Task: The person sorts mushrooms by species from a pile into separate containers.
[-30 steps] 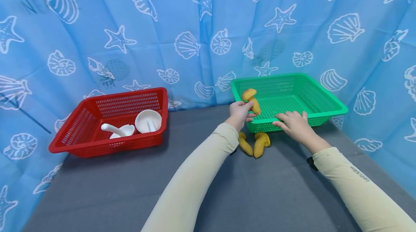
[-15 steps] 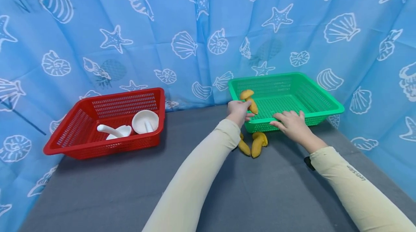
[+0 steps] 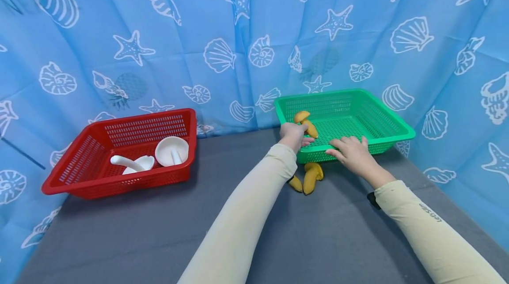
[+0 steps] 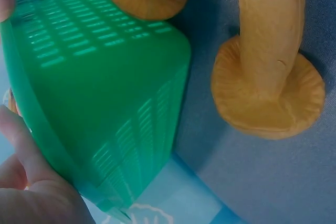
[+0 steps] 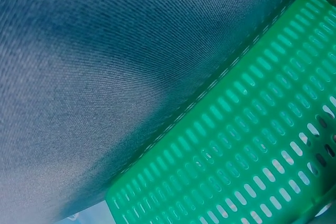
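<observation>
In the head view my left hand (image 3: 293, 136) holds a yellow-brown mushroom (image 3: 310, 128) by its stem, over the left end of the green basket (image 3: 383, 142). Its rounded cap points up and left. My right hand (image 3: 355, 156) grips the basket's front rim, fingers over the edge and thumb outside. Two similar mushrooms lie before the basket: one mushroom (image 3: 312, 178) shows whole, the other mushroom (image 3: 295, 183) is partly hidden by my left wrist. The left wrist view shows my left hand (image 4: 39, 192) beside the basket wall (image 4: 105, 87).
At the left stands a red basket (image 3: 131, 185) with a white bowl (image 3: 165, 151) and a white spoon (image 3: 129, 162) in it. Grey cloth (image 3: 167, 231) covers the table. A blue curtain (image 3: 179, 63) with shell prints hangs behind both baskets.
The head view has turned slightly right. My left hand and its mushroom have shifted a little right over the green basket. The right hand stays at the rim.
</observation>
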The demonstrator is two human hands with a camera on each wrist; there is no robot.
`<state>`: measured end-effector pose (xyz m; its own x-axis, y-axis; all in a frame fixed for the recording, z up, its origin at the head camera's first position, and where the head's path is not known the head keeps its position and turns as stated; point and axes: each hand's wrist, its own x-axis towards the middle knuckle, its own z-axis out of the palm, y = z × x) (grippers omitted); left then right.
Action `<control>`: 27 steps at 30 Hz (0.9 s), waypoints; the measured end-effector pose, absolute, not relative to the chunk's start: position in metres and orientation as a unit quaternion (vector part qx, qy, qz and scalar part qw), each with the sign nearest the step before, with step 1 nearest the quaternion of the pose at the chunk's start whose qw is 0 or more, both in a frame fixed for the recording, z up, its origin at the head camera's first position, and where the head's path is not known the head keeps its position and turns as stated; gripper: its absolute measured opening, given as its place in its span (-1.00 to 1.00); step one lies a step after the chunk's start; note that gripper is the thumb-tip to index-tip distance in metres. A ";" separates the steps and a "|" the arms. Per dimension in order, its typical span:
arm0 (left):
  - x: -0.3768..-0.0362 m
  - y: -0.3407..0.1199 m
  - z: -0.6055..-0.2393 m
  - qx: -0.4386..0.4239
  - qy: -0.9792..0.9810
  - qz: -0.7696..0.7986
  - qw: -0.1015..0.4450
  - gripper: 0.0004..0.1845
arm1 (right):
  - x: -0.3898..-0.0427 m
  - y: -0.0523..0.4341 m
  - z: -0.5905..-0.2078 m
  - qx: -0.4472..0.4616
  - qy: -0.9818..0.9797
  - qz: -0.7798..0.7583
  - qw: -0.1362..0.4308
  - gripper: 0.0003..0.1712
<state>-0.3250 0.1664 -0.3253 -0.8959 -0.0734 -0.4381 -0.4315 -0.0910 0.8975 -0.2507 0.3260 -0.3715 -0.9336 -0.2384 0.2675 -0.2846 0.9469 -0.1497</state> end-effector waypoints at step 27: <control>-0.276 0.086 -0.341 -0.050 0.640 0.750 0.159 -0.69 | -0.248 0.327 -0.369 0.149 -0.977 0.104 0.116 -0.54</control>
<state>-0.2757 0.0862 -0.3407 -0.9446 0.1742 -0.2783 -0.3022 -0.1301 0.9443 -0.2483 0.3268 -0.3691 -0.9289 -0.2664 0.2572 -0.3147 0.9340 -0.1692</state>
